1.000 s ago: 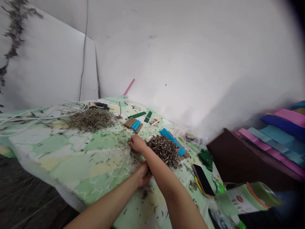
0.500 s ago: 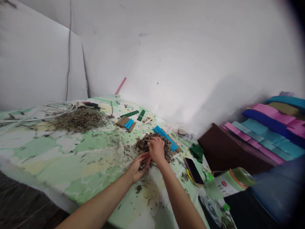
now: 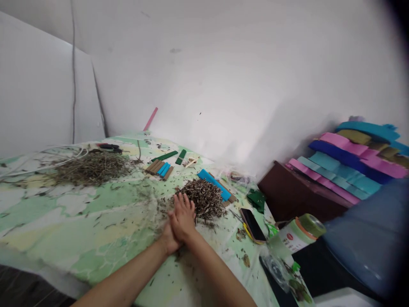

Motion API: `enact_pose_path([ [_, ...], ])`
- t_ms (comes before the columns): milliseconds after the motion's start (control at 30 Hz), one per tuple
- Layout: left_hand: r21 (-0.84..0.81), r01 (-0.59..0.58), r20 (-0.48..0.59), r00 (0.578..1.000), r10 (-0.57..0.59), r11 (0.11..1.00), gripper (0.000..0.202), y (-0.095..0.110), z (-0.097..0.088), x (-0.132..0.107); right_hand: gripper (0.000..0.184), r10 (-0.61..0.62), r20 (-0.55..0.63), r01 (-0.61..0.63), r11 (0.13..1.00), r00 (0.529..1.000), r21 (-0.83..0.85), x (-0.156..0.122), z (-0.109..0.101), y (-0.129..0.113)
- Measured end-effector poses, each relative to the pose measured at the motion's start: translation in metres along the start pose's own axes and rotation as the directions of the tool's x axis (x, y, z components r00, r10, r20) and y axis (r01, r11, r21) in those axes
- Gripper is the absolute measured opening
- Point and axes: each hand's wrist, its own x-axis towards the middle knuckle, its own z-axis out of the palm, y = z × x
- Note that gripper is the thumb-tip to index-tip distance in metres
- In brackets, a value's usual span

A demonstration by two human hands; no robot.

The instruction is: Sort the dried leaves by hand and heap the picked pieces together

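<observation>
A heap of dry, curled plant bits (image 3: 206,200) lies on the patterned tablecloth (image 3: 121,217). My right hand (image 3: 183,216) is at the heap's near left side, its fingers stretched out, its palm laid against my left hand. Most of my left hand (image 3: 170,239) is beneath it; its fingers are largely covered. Whether anything lies between the palms is hidden. Behind the heap are a blue crepe-paper roll (image 3: 207,178) and brown rolls (image 3: 232,197). Scissors with yellow handles (image 3: 246,230) and a phone (image 3: 253,225) lie to the right.
A pile of dry stems (image 3: 94,167) lies at the left. Short brown and blue rolls (image 3: 159,169) and dark green strips (image 3: 180,157) are farther back. On the right stand a brown box (image 3: 297,187), stacked coloured crepe paper (image 3: 341,168) and a green bottle (image 3: 295,235).
Both hands have drawn back from the heap toward me and to the left. My right hand has come to rest flat over my left. The camera view has turned slightly right.
</observation>
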Motion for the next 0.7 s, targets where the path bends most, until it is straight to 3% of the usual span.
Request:
enact_pose_path([
  [100,-0.034,0.125,0.017,0.992,-0.125,0.992,0.045,0.012,0.001,0.000,0.053,0.000,0.004,0.000,1.000,1.000,-0.022,0.000,-0.004,0.017],
  [167,-0.063,0.112,0.015,0.994,-0.111,0.992,0.048,0.019,0.001,0.001,0.055,-0.029,-0.022,0.029,1.000,0.999,0.000,-0.009,0.000,0.018],
  [267,-0.036,-0.045,-0.016,0.999,0.044,0.998,0.052,0.023,-0.002,0.005,0.055,-0.051,-0.116,0.068,0.988,0.992,0.140,-0.026,0.013,0.004],
  [367,0.031,-0.192,-0.022,0.981,0.192,0.981,0.047,0.021,-0.003,0.010,0.046,0.028,-0.219,0.050,0.939,0.975,0.339,-0.032,0.022,-0.004],
  [467,0.351,-0.336,0.041,0.938,0.344,0.874,0.033,0.019,0.000,0.017,0.045,0.222,-0.259,-0.069,0.867,0.940,0.493,-0.028,0.019,0.009],
  [500,0.479,-0.389,0.092,0.914,0.396,0.787,0.029,0.022,0.002,0.021,0.046,0.298,-0.262,-0.116,0.834,0.918,0.540,-0.027,0.016,0.018],
  [567,0.751,-0.479,0.248,0.842,0.478,0.454,0.026,0.034,0.009,0.035,0.048,0.432,-0.260,-0.192,0.759,0.864,0.622,-0.025,0.009,0.037],
  [600,0.833,-0.491,0.327,0.808,0.490,0.253,0.024,0.045,0.013,0.044,0.049,0.480,-0.264,-0.215,0.731,0.837,0.648,-0.025,0.006,0.046],
  [633,0.890,-0.445,0.437,0.763,0.476,-0.103,0.022,0.057,0.017,0.055,0.049,0.510,-0.275,-0.227,0.718,0.815,0.658,-0.025,0.003,0.054],
  [700,0.890,-0.360,0.453,0.764,0.460,-0.278,0.018,0.086,0.025,0.080,0.048,0.526,-0.303,-0.242,0.732,0.795,0.637,-0.026,0.000,0.064],
])
